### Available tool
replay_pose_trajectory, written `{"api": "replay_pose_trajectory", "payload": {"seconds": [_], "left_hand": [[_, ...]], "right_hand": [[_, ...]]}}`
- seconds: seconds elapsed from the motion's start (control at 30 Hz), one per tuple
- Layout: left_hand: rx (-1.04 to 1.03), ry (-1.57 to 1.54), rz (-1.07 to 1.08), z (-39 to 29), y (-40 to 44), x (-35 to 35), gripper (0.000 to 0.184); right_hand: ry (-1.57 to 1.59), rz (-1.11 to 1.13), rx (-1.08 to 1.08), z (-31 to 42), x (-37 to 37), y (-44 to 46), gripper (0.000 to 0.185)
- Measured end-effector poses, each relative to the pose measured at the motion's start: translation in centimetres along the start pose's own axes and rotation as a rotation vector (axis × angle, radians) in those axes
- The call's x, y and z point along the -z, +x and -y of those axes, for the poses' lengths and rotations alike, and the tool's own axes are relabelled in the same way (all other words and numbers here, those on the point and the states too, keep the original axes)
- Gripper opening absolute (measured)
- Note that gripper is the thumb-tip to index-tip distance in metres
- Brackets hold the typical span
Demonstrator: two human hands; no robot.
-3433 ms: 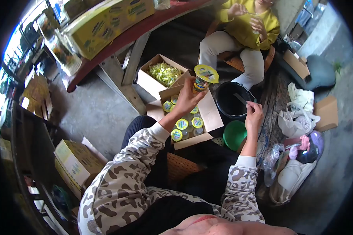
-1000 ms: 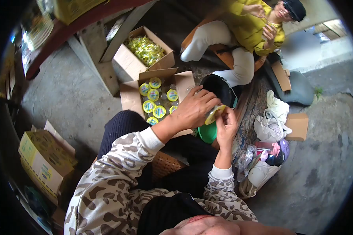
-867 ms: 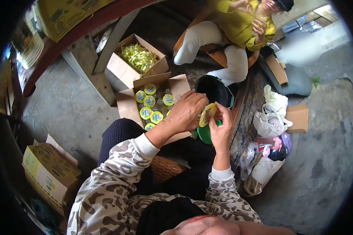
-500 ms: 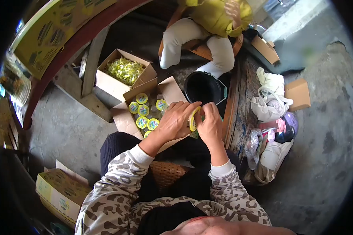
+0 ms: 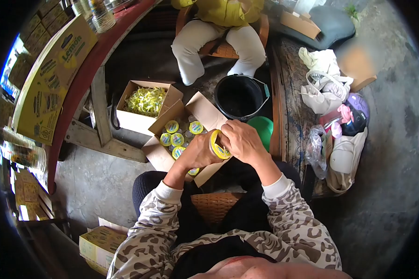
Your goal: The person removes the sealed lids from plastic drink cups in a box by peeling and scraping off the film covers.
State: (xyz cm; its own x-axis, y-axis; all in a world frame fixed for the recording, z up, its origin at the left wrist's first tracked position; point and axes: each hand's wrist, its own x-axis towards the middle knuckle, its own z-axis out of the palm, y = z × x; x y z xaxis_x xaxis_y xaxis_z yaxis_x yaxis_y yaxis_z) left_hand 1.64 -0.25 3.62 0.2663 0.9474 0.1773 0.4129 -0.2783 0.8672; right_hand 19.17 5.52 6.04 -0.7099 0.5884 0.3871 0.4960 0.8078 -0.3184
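A plastic cup with a yellow-rimmed printed lid (image 5: 220, 148) is tilted between my hands, its lid turned toward the right. My left hand (image 5: 200, 152) is closed round the cup's body. Bent and pressed together, the fingers of my right hand (image 5: 241, 140) grip the lid's upper rim; their tips are partly hidden. Just below my hands stands an open cardboard box (image 5: 206, 110) holding several cups with the same printed lids (image 5: 177, 139). Part of that box is covered by my left hand.
A second carton (image 5: 134, 116) holds a heap of yellow strips (image 5: 146, 101). Beyond my hands are a black bucket (image 5: 239, 95) and a green round object (image 5: 261, 130). A person (image 5: 219, 42) sits opposite. Bags (image 5: 343, 158) lie at right; a red-edged table (image 5: 86, 76) stands left.
My view has shifted, so the surroundings sit differently. The cup has turned so that more of its lid shows, and my right hand has moved over the lid's rim.
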Motion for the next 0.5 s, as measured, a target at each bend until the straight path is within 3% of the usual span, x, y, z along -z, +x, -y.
{"api": "replay_pose_trajectory", "payload": {"seconds": [0.23,0.3,0.37,0.43,0.5], "left_hand": [[-0.045,0.046,-0.093,-1.4,-0.2,-0.9,0.05],[-0.054,0.064,-0.174,-1.5,-0.2,-1.6,0.049],[0.027,0.161,-0.195,-1.3,-0.6,-1.9,0.049],[-0.032,0.239,-0.248,-0.7,-1.1,-1.6,0.05],[-0.007,0.197,-0.261,-0.5,-1.1,-0.9,0.051]], "right_hand": [[0.202,0.038,-0.046,-0.9,1.5,-0.1,0.016],[0.251,-0.041,-0.063,-2.0,0.3,-0.3,0.017],[0.093,-0.108,-0.399,-5.0,-0.9,-1.0,0.018],[0.076,-0.405,-0.514,-9.2,-0.1,-1.4,0.018],[0.4,-0.368,-0.853,-11.0,2.6,-1.4,0.023]]}}
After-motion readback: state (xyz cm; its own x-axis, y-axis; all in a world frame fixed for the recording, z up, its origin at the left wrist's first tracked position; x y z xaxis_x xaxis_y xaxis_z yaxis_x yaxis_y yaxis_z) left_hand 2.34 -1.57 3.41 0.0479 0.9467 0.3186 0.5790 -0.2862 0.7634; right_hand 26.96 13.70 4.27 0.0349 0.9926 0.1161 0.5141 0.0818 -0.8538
